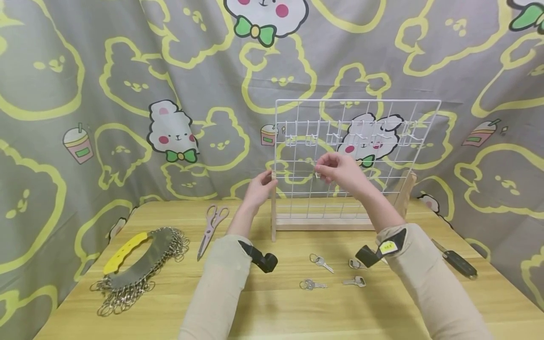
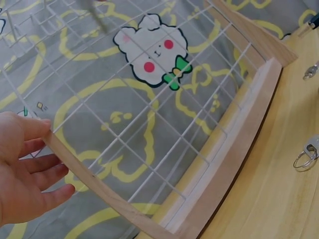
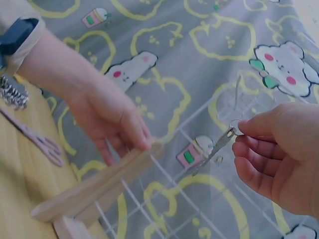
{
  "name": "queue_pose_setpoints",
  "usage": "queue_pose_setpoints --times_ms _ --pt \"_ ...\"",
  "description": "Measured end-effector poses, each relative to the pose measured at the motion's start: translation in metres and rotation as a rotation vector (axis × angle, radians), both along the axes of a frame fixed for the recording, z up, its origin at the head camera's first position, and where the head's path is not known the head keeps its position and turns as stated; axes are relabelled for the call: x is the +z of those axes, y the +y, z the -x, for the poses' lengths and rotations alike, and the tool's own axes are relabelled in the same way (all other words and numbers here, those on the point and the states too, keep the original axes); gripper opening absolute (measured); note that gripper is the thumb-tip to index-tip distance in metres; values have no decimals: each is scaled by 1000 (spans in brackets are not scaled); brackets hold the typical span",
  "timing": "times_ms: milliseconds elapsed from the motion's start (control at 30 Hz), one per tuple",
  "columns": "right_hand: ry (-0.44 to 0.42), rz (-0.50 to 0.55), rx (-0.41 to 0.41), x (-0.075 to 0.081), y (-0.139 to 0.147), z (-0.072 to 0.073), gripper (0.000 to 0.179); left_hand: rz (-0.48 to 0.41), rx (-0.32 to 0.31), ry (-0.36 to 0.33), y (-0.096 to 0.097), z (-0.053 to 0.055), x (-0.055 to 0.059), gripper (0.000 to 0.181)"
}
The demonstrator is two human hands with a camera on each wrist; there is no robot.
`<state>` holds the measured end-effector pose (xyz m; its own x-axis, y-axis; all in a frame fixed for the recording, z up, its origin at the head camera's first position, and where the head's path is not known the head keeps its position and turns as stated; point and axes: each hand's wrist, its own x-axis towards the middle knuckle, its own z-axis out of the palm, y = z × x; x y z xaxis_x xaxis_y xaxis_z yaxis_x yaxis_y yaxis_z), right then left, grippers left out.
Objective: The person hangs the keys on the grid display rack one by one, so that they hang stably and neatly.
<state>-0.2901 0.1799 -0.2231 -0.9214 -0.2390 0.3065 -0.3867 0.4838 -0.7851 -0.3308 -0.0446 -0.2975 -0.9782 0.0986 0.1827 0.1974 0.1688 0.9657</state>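
My right hand [image 1: 340, 172] is raised in front of a white wire grid [image 1: 297, 192]. In the right wrist view its thumb and index finger pinch the small ring of a key [image 3: 215, 148], which hangs down at a slant. My left hand [image 1: 258, 189] is at the grid's left wooden side post [image 2: 94, 188]. One fingertip rests on the post's upper end, while the other fingers stay loosely extended beside it. White hooks [image 1: 333, 138] line the grid's upper part. Several keys, including one with a ring [image 1: 321, 262], lie on the table.
Pink scissors [image 1: 210, 229] lie left of the grid. At far left is a yellow-handled holder [image 1: 127, 252] with many metal rings. A dark-handled knife-like tool [image 1: 460, 263] lies at right. A patterned curtain [image 1: 204, 71] hangs behind the wooden table [image 1: 170, 307].
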Motion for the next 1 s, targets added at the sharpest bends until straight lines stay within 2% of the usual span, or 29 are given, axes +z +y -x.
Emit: queue_pose_setpoints --times_ms 200,500,700,1000 --pt "33 48 39 16 -21 2 20 -13 -3 -4 0 1 0 53" --pt "94 121 15 34 -46 2 14 -7 4 -10 0 3 -2 52" --pt "131 172 -27 38 -56 6 12 -14 2 -15 0 4 -3 52" --pt "199 190 -107 38 -64 8 10 -1 7 20 0 4 -6 51"
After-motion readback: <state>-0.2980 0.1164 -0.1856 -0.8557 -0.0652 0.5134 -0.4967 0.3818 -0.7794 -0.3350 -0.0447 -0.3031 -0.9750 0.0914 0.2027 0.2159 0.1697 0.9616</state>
